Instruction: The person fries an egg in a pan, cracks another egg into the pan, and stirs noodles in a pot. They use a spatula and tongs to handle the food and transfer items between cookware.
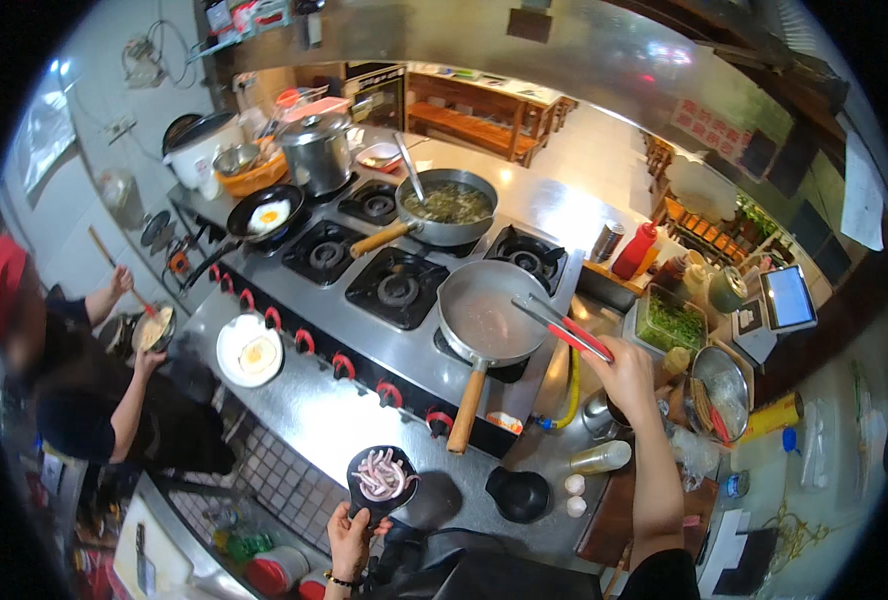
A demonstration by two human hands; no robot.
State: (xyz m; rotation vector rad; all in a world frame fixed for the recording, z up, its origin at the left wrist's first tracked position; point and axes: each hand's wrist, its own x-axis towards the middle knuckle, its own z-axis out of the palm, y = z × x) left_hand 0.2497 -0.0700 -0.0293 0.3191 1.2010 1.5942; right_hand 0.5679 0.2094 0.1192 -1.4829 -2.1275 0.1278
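My left hand (349, 544) grips the short handle of a small black bowl (406, 496) filled with pale purplish strips (382, 475) that look like cut squid. It is held above the front of the steel counter. My right hand (625, 379) holds red-handled metal tongs (580, 337), their tips over a metal saucepan (489, 300). Cloudy liquid with a few pinkish bits shows inside that pan. Its wooden handle (468, 409) points toward me. Behind stands a second saucepan (448, 225) of dark green leafy soup, with a ladle (410, 169) in it.
A frying pan (253, 231) holds a fried egg; another egg lies on a white plate (226, 360). An empty black bowl (523, 496) and eggshells (575, 495) sit on the counter. At left, a person (69, 397) stirs a bowl. Sauce bottles (634, 251) and chopped greens (667, 319) stand right.
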